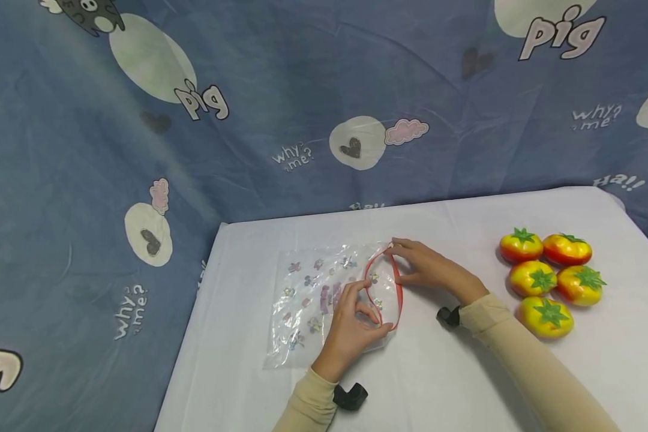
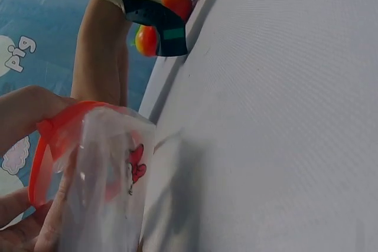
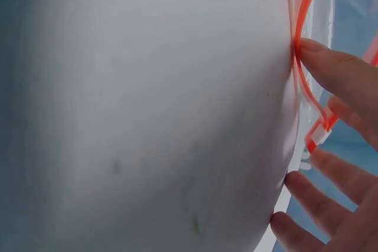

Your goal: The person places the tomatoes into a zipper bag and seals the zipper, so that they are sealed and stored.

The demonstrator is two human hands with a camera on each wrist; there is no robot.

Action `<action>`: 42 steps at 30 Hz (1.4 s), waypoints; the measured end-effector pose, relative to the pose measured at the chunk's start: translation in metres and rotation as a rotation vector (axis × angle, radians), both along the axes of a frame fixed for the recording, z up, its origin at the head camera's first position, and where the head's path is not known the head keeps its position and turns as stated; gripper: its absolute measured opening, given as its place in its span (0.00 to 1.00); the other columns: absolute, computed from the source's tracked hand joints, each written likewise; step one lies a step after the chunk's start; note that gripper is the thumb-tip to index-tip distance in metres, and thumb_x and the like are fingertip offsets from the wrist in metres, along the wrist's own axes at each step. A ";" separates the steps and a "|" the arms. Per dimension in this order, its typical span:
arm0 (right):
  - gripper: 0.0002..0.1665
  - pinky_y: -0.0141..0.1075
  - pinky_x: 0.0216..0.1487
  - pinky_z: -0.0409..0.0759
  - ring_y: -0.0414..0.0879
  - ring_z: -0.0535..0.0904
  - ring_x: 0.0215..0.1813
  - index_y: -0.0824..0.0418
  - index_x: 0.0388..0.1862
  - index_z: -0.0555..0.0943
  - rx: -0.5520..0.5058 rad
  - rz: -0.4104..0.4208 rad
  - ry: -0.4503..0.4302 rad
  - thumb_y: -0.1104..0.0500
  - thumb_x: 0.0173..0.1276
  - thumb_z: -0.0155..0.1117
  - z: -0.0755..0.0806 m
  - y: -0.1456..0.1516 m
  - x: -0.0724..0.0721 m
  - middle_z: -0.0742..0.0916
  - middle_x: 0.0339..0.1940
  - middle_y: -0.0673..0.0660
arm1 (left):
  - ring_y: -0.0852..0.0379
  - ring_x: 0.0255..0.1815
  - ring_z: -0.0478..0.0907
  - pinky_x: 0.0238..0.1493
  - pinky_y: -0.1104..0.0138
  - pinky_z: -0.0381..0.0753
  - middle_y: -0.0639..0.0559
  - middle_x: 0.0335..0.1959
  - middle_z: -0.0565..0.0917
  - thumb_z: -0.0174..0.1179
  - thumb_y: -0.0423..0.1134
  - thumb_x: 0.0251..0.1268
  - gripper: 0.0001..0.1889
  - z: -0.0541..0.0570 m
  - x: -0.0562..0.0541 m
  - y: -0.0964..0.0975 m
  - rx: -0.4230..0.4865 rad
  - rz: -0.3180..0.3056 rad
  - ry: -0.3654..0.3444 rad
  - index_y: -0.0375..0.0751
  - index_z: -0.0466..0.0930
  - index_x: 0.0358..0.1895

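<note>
A clear plastic zip bag [image 1: 302, 300] printed with small flowers lies on the white table, its red-edged mouth spread into a loop on the right. My left hand [image 1: 351, 333] holds the near side of that mouth, thumb at the near corner and fingertips on the left red strip [image 2: 36, 169]. At the far corner my right hand [image 1: 432, 270] holds the mouth, its thumb [image 3: 336, 69] against the right red strip and its index finger by the small slider [image 3: 322, 134]. The right hand's other fingers are spread near the tabletop. Nothing shows inside the bag.
Several yellow-and-red, tomato-like fruits [image 1: 546, 317] with green leafy tops sit grouped at the table's right, beyond the right forearm. A blue printed cloth [image 1: 281, 90] hangs behind and left of the white-covered table [image 1: 237, 264]. Each wrist wears a black mount [image 1: 351, 397].
</note>
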State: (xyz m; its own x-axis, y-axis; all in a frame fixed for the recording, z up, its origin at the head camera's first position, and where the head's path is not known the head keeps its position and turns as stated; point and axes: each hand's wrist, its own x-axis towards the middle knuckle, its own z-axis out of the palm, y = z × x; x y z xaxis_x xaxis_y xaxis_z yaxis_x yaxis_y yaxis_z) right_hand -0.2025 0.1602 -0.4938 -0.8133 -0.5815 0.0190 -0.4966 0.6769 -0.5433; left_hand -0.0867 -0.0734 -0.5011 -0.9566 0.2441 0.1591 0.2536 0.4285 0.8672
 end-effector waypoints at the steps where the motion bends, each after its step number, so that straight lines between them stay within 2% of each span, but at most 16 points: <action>1: 0.40 0.65 0.76 0.68 0.70 0.67 0.77 0.60 0.72 0.75 -0.004 -0.001 0.010 0.55 0.62 0.79 0.000 -0.001 0.001 0.72 0.77 0.71 | 0.57 0.30 0.85 0.39 0.71 0.83 0.43 0.55 0.78 0.82 0.35 0.46 0.47 0.000 0.000 0.000 -0.002 0.003 -0.006 0.40 0.67 0.73; 4: 0.40 0.65 0.75 0.69 0.70 0.68 0.76 0.61 0.72 0.75 -0.014 -0.027 0.037 0.54 0.63 0.78 -0.001 -0.002 0.007 0.73 0.76 0.72 | 0.57 0.30 0.85 0.30 0.75 0.81 0.43 0.57 0.77 0.82 0.36 0.47 0.47 0.000 0.002 0.000 0.003 0.004 -0.022 0.39 0.67 0.73; 6: 0.39 0.64 0.74 0.70 0.69 0.69 0.76 0.61 0.72 0.75 -0.025 -0.066 0.052 0.53 0.65 0.77 0.001 -0.001 0.013 0.74 0.75 0.71 | 0.58 0.31 0.85 0.30 0.75 0.81 0.43 0.58 0.77 0.82 0.36 0.47 0.48 0.000 0.003 0.000 0.005 0.006 -0.027 0.40 0.66 0.73; 9: 0.35 0.64 0.72 0.72 0.67 0.72 0.74 0.62 0.70 0.76 -0.048 -0.129 0.098 0.53 0.67 0.75 0.003 0.000 0.025 0.76 0.73 0.69 | 0.58 0.31 0.85 0.31 0.75 0.81 0.43 0.60 0.76 0.82 0.36 0.47 0.47 0.000 0.003 0.000 0.004 0.005 -0.025 0.40 0.66 0.73; 15: 0.28 0.60 0.67 0.78 0.61 0.81 0.65 0.62 0.63 0.81 -0.147 -0.224 0.220 0.57 0.65 0.75 0.006 0.010 0.051 0.86 0.62 0.62 | 0.58 0.31 0.85 0.36 0.72 0.83 0.42 0.54 0.78 0.82 0.36 0.47 0.47 -0.001 0.003 0.000 0.002 -0.004 -0.003 0.39 0.67 0.73; 21: 0.22 0.57 0.63 0.82 0.56 0.85 0.58 0.59 0.58 0.84 -0.184 -0.314 0.272 0.57 0.65 0.76 0.008 0.025 0.074 0.90 0.54 0.57 | 0.58 0.31 0.85 0.38 0.71 0.83 0.42 0.55 0.77 0.82 0.35 0.48 0.47 -0.001 0.004 0.001 0.001 -0.011 -0.005 0.38 0.66 0.73; 27: 0.23 0.57 0.62 0.83 0.55 0.86 0.58 0.56 0.57 0.85 -0.184 -0.323 0.293 0.58 0.63 0.77 0.015 0.041 0.088 0.90 0.54 0.56 | 0.56 0.31 0.85 0.36 0.70 0.83 0.42 0.51 0.78 0.82 0.34 0.48 0.47 0.000 0.003 -0.001 0.001 0.010 -0.013 0.39 0.66 0.73; 31: 0.25 0.54 0.61 0.83 0.53 0.85 0.58 0.54 0.58 0.84 -0.148 -0.320 0.321 0.58 0.61 0.79 0.020 0.051 0.095 0.90 0.55 0.55 | 0.55 0.31 0.85 0.43 0.66 0.83 0.43 0.49 0.79 0.82 0.33 0.47 0.47 0.001 0.003 -0.004 -0.003 0.033 -0.025 0.40 0.67 0.73; 33: 0.27 0.47 0.61 0.84 0.52 0.86 0.57 0.54 0.58 0.84 -0.137 -0.331 0.355 0.59 0.59 0.80 0.021 0.059 0.099 0.90 0.54 0.54 | 0.56 0.31 0.85 0.47 0.64 0.83 0.43 0.50 0.79 0.82 0.34 0.47 0.47 0.001 0.003 -0.005 -0.006 0.032 -0.028 0.40 0.67 0.73; 35: 0.28 0.31 0.65 0.80 0.52 0.86 0.56 0.55 0.57 0.85 -0.145 -0.342 0.385 0.61 0.56 0.82 0.022 0.066 0.104 0.90 0.53 0.54 | 0.56 0.31 0.85 0.48 0.64 0.83 0.43 0.50 0.79 0.81 0.34 0.47 0.47 0.000 0.003 -0.005 -0.005 0.028 -0.027 0.39 0.67 0.73; 38: 0.30 0.10 0.66 0.63 0.52 0.85 0.54 0.55 0.57 0.85 -0.164 -0.364 0.410 0.63 0.53 0.83 0.023 0.077 0.113 0.90 0.52 0.54 | 0.56 0.32 0.85 0.47 0.63 0.83 0.42 0.51 0.79 0.81 0.33 0.47 0.46 -0.001 0.002 -0.005 -0.001 0.022 -0.019 0.39 0.67 0.73; 40: 0.32 0.06 0.65 0.53 0.52 0.84 0.54 0.55 0.58 0.84 -0.170 -0.380 0.411 0.64 0.52 0.83 0.024 0.084 0.120 0.90 0.52 0.55 | 0.56 0.31 0.85 0.46 0.62 0.83 0.41 0.52 0.78 0.81 0.33 0.47 0.46 -0.002 0.002 -0.004 0.003 0.018 -0.016 0.39 0.67 0.73; 42: 0.34 0.05 0.64 0.53 0.52 0.83 0.54 0.55 0.58 0.84 -0.164 -0.404 0.425 0.65 0.50 0.83 0.025 0.092 0.127 0.90 0.53 0.56 | 0.56 0.31 0.85 0.47 0.62 0.83 0.41 0.52 0.78 0.81 0.33 0.48 0.46 -0.002 0.001 -0.004 0.008 0.010 -0.017 0.39 0.66 0.73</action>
